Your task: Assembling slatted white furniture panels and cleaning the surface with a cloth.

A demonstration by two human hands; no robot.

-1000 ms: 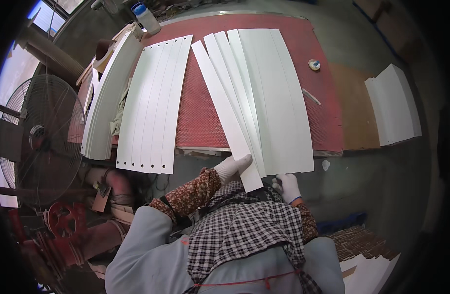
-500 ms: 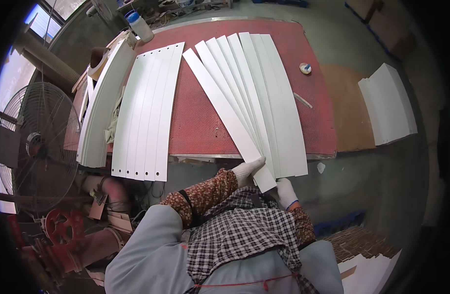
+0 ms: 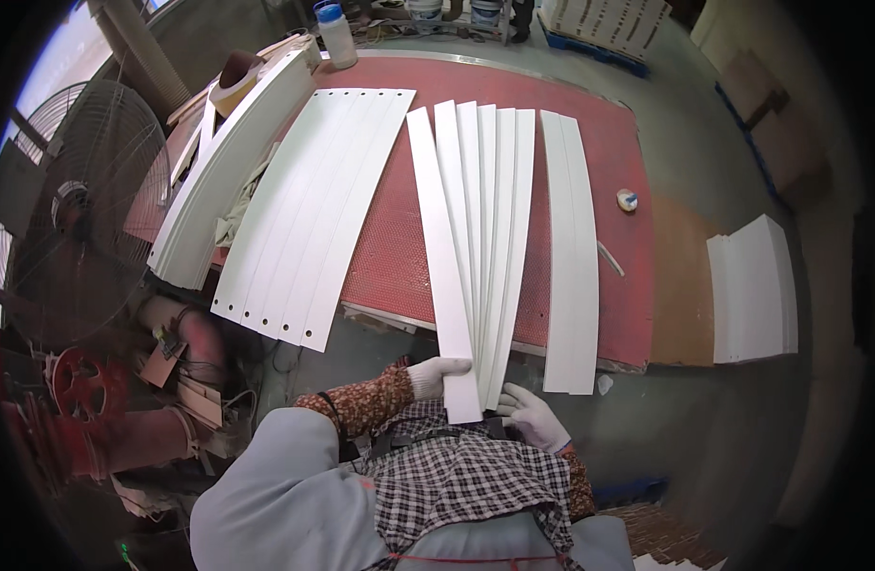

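My left hand [image 3: 434, 379], in a white glove, grips the near end of a long white slat [image 3: 436, 257], with the thumb lying across its top. Several more white slats [image 3: 502, 228] fan out beside it, bunched at the near end, their far ends resting on the red tabletop [image 3: 390, 257]. My right hand [image 3: 538, 423], also gloved, is by the near ends of this bunch, its fingers apart and reaching toward the edge. Two overlapping slats [image 3: 573, 257] lie to the right, separate from the fan. On the left lies a row of slats with holes at both ends [image 3: 314, 219].
A taller stack of slats [image 3: 230, 176] stands at the table's left, near a caged fan [image 3: 71, 200]. A blue-capped bottle [image 3: 337, 38] is at the back. A small round container [image 3: 627, 200] and a thin white stick [image 3: 610, 259] lie right. Another white stack [image 3: 754, 290] stands farther right.
The fanned slats have swung left and drawn closer together, leaving two slats apart on the right. My right hand has loosened its fingers. The whole view has shifted.
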